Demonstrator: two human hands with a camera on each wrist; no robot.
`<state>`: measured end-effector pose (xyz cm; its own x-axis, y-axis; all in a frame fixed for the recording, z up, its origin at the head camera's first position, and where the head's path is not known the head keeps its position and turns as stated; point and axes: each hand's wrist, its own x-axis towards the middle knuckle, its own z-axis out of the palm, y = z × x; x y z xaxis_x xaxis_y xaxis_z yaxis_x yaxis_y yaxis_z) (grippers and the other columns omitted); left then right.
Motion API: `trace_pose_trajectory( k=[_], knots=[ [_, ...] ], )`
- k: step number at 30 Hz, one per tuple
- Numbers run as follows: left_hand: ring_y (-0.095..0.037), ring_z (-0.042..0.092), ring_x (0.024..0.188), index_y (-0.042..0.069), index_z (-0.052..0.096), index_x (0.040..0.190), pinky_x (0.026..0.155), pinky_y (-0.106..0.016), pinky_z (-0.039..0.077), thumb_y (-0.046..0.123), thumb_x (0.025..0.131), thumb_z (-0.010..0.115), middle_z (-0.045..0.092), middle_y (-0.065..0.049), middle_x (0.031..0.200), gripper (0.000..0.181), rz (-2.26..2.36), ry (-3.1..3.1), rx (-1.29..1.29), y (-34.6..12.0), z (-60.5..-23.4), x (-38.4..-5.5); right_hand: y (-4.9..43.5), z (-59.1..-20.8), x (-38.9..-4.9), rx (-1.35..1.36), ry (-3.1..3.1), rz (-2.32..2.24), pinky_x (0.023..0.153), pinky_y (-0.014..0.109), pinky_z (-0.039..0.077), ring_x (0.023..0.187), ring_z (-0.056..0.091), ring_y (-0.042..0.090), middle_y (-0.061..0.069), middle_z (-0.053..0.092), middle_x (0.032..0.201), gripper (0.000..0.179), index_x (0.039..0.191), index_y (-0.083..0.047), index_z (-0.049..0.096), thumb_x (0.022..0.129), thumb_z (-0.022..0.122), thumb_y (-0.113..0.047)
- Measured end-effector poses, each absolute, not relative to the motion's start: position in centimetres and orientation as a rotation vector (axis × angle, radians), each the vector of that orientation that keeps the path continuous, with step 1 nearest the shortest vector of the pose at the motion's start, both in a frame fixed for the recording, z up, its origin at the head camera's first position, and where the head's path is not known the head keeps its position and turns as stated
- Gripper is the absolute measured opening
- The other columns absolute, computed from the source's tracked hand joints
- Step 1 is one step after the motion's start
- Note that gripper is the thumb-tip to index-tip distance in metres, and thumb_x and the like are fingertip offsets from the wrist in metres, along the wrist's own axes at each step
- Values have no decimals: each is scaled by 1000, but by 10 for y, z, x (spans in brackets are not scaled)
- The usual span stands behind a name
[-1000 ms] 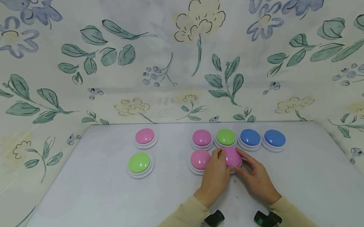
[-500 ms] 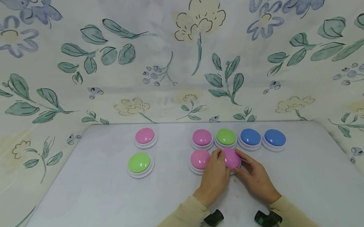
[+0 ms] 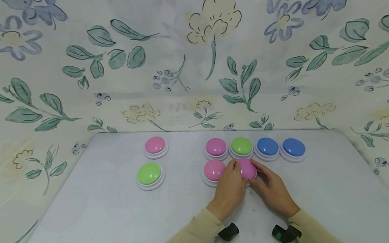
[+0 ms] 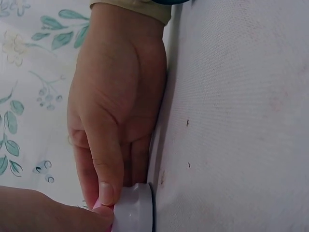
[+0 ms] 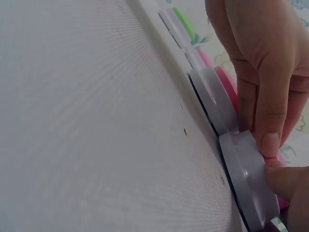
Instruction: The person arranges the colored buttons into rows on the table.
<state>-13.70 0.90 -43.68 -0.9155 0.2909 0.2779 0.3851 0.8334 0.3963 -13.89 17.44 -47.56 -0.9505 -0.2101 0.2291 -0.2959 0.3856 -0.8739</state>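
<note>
Both hands hold a pink dome push button (image 3: 247, 169) with a white round base, which sits on the white table. My left hand (image 3: 230, 190) grips its left side, and its thumb lies along the near edge. Around the right side curl the fingers and thumb of my right hand (image 3: 275, 191). In the right wrist view the two thumbs meet at the dome's rim, and the white base (image 5: 248, 179) stands against a neighbouring pink button's base (image 5: 212, 99). That neighbouring pink button (image 3: 214, 170) is partly behind my left hand in the head view.
Behind the hands runs a row: a pink button (image 3: 215, 147), a green button (image 3: 241, 146) and two blue buttons (image 3: 267, 146). Farther left lie a pink button (image 3: 155, 145) and a green button (image 3: 149, 173). Floral cloth (image 3: 174, 70) surrounds the white table (image 3: 103, 216).
The held pink button has shifted very slightly left, toward the neighbouring pink one, with both hands staying on it. The other buttons have not moved.
</note>
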Motion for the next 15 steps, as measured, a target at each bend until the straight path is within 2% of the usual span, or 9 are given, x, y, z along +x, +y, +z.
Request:
trace_pose_trajectory(
  k=[10, 12, 15],
  knots=[
    [-24, 60, 123, -14, 60, 129, 100, -30, 52, 17, 90, 77, 59, -22, 135, 53, -583, -2782, -554, 6, -436, -138, 173, -477, -140, 481, -2563, 1563, 110, 39, 40, 136, 47, 38, 19, 45, 152, 60, 149, -1, 45, 95, 69, -8],
    [-25, 60, 125, -14, 59, 129, 101, -30, 51, 17, 90, 76, 58, -22, 135, 53, -593, -2773, -575, 5, -434, -139, 174, -478, -140, 489, -2550, 1555, 110, 35, 39, 136, 48, 38, 19, 46, 152, 60, 149, -1, 44, 95, 70, -10],
    [-26, 58, 127, -15, 57, 131, 103, -31, 50, 15, 90, 75, 57, -24, 137, 53, -647, -2758, -606, 2, -429, -140, 175, -479, -140, 494, -2534, 1535, 110, 23, 38, 134, 50, 36, 17, 48, 151, 61, 150, -1, 44, 95, 70, -12]
  ],
)
